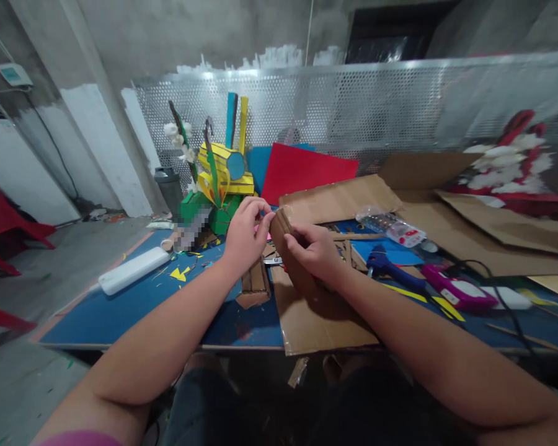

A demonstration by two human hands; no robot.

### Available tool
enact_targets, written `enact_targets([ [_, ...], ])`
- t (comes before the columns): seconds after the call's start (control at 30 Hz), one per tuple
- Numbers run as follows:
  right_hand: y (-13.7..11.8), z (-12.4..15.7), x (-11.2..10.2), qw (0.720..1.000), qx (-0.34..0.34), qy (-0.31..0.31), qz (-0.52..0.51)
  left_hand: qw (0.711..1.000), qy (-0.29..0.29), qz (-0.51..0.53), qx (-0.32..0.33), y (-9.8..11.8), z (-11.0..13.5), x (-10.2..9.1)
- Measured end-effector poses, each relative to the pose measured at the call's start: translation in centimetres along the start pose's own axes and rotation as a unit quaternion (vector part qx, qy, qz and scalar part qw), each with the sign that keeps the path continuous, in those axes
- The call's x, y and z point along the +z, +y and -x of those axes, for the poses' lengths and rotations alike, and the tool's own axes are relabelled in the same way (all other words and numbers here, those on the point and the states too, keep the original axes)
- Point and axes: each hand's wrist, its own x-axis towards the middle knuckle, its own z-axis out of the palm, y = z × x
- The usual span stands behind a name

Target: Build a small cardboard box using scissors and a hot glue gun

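Note:
A folded brown cardboard piece (291, 254), long and narrow with layered edges, is held tilted above the blue table. My right hand (314, 248) grips its right side, thumb along the near face. At its upper left end, my left hand (253, 226) is closed in a pinch, fingertips at the edge. Beneath it lies a flat cardboard sheet (325, 328) reaching the table's front edge. Another folded cardboard piece (254, 285) rests just left of that sheet. Scissors (273, 261) show partly between the two folded pieces, their handles mostly hidden.
Yellow and green paper crafts (225, 167) stand at the back left, near a white power strip (134, 271). Red card (307, 170) leans behind. Rightward lie a plastic bottle (390, 226), a blue glue gun (393, 269), a magenta device (458, 288) with cable, and large cardboard sheets (488, 241).

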Motion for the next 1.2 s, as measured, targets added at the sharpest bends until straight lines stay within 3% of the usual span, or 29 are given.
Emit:
enact_targets([
  [0.17,0.4,0.0,0.3,1.0,0.005,0.015,-0.017,1.0,-0.001,-0.021,0.021,0.1,0.0,-0.2],
  [0.3,1.3,0.0,0.1,0.998,0.02,0.003,-0.062,0.996,0.025,0.062,-0.06,0.4,0.4,0.4],
  [0.4,1.7,0.0,-0.1,0.992,0.036,0.007,-0.121,0.963,0.027,0.193,-0.184,0.7,0.9,1.4],
  [0.47,1.7,0.0,0.0,0.985,0.051,0.014,-0.161,0.93,-0.004,0.273,-0.246,0.8,1.0,1.9],
  [0.6,1.7,-0.3,-0.1,0.973,0.094,0.006,-0.212,0.884,-0.091,0.345,-0.302,1.0,1.0,2.1],
  [0.67,2.3,-0.8,-0.6,0.966,0.137,-0.001,-0.217,0.871,-0.084,0.357,-0.326,0.9,0.9,1.8],
  [0.77,4.0,-1.6,-2.2,0.96,0.217,-0.068,-0.161,0.852,-0.029,0.362,-0.376,0.7,0.6,1.4],
  [0.83,5.0,-2.0,-3.6,0.962,0.212,-0.174,-0.016,0.84,0.005,0.361,-0.404,0.4,0.4,1.3],
  [0.87,5.3,-2.2,-4.1,0.943,0.202,-0.255,0.071,0.837,0.014,0.358,-0.415,0.2,0.3,1.3],
  [0.93,5.5,-2.2,-4.9,0.901,0.171,-0.347,0.199,0.834,0.019,0.342,-0.433,-0.3,0.3,1.3],
  [1.07,4.3,-2.1,-4.8,0.855,0.154,-0.41,0.28,0.823,-0.038,0.318,-0.469,-0.3,0.2,1.2],
  [1.2,3.6,-1.9,-4.3,0.849,0.161,-0.414,0.286,0.832,-0.152,0.331,-0.419,0.7,0.0,0.5],
])
